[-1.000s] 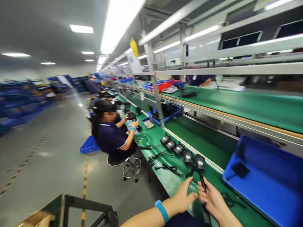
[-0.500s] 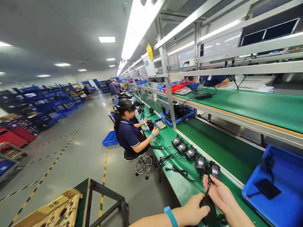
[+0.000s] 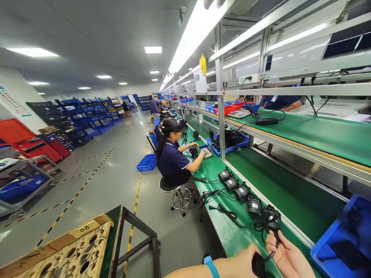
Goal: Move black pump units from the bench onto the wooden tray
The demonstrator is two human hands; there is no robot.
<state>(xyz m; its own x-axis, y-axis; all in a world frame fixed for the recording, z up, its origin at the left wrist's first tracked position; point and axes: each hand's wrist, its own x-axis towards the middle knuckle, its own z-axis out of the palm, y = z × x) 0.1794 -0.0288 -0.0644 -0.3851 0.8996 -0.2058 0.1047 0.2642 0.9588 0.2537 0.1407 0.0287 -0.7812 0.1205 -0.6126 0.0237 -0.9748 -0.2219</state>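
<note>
My left hand (image 3: 245, 259), smeared by motion and wearing a blue wristband (image 3: 211, 266), is closed around a dark block-like piece (image 3: 257, 264) on a cord. Just right of it, my right hand (image 3: 280, 247) is closed with its fingertips pinched on a black cable (image 3: 271, 255). Directly beyond those fingers lies the nearest black pump-like unit (image 3: 272, 218), with cord looped over it. Several similar black units (image 3: 242, 191) stand in a row along the green bench (image 3: 223, 227). A coiled cord with a plug (image 3: 227, 211) lies in front of them.
A blue bin (image 3: 327, 241) with a dark item stands at my right. Farther along, a seated co-worker (image 3: 174, 158) handles a black unit beside a blue tray (image 3: 242, 144). A metal post (image 3: 220, 116) supports the upper shelf. At lower left stands a metal-framed cart (image 3: 139, 227) with a perforated board.
The view has swung left, so the scene sits farther right. Both hands appear lower and farther right. The co-worker's hand has moved to the small tray.
</note>
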